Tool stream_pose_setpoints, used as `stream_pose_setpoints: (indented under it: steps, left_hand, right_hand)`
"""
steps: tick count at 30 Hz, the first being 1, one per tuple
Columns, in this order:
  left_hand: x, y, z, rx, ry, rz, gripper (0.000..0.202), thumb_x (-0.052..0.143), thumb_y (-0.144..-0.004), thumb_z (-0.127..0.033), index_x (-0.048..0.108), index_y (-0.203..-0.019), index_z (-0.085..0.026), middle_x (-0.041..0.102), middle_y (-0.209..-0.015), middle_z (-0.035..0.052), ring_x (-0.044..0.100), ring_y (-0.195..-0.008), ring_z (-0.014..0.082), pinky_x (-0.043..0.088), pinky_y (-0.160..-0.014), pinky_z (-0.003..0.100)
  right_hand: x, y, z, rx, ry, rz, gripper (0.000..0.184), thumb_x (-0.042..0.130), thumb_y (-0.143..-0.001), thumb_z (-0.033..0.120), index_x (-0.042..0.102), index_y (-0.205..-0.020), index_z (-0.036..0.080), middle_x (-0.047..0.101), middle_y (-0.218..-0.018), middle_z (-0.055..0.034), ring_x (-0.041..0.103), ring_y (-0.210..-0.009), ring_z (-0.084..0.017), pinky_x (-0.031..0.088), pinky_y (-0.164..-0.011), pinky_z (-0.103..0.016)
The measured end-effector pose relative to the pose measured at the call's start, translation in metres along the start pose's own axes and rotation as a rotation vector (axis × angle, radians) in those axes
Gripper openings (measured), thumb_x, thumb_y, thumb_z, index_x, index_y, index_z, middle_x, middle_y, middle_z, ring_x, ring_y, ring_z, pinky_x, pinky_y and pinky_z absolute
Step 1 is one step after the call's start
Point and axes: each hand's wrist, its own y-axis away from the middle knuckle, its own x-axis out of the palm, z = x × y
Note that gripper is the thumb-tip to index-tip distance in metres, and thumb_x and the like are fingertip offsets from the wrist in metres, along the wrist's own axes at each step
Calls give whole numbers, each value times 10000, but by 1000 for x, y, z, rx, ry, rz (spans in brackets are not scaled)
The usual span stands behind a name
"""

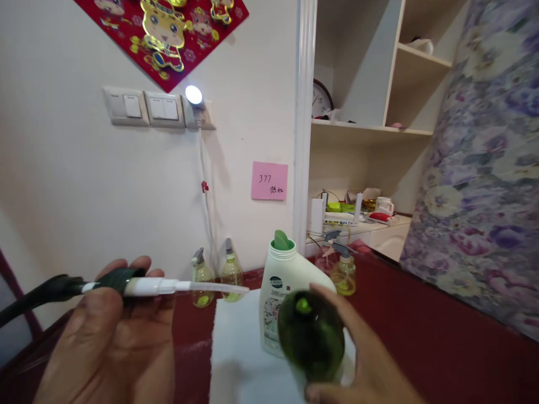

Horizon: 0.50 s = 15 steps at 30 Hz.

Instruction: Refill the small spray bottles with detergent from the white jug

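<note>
My left hand [105,348] grips a pump dispenser top [155,287] at its dark green collar. The pump lies level, its spout pointing left and its thin, clear dip tube reaching right. In my right hand [366,353] is a dark green bottle [311,336], tilted so its round end faces me, a little blurred. Just behind it stands a pale green detergent bottle [273,286], upright and uncapped, with a green pouring lip [282,240] at its mouth. The dark bottle hides the lower right part of it. The pump and the dark bottle are apart.
A white sheet [236,342] covers part of the dark red table [421,331]. Two yellow-green spray bottles [203,283] stand by the wall, and another spray bottle [344,275] stands at right. A lit plug-in lamp [194,96] hangs above a cable. Shelves and a floral curtain [475,168] border the right.
</note>
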Motion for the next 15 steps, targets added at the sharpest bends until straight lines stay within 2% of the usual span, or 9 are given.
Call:
stream_pose_setpoints:
  steps: [3,6,9,12,15]
  left_hand:
    - [4,9,-6,-103,-11,191,311,875,-710,-378,766,-994,-314,765,-1137,-59,714,-900,163,653,-759,216]
    - [7,16,-6,-193,-71,315,475,972,-569,-346,763,-990,-276,793,-1041,-11,741,-752,171,660,-664,234]
    - [10,23,1,-211,-196,368,502,988,-537,-352,772,-981,-260,803,-991,15,763,-710,210,658,-603,247]
    - [16,35,7,-213,-274,424,456,976,-559,-350,785,-964,-263,810,-958,12,783,-817,234,654,-694,224]
    - [25,50,8,-219,-327,405,437,978,-543,-383,786,-922,-280,810,-974,-8,767,-986,250,627,-803,195]
  right_hand:
    - [32,30,-33,160,-173,151,963,873,-610,418,491,-1480,265,545,-1467,-154,510,-1363,-410,421,-1145,-535]
    - [48,43,-53,272,-248,153,896,796,-669,480,510,-1478,221,526,-1489,-156,464,-1406,-387,357,-1186,-488]
    - [49,48,-56,296,-253,125,924,795,-664,503,496,-1495,232,502,-1519,-138,435,-1428,-377,332,-1198,-478]
    - [45,51,-51,304,-258,105,937,807,-652,524,502,-1491,241,498,-1525,-132,432,-1428,-379,332,-1195,-483]
    - [42,51,-47,311,-296,64,905,800,-659,536,524,-1471,246,512,-1509,-128,456,-1406,-376,344,-1185,-470]
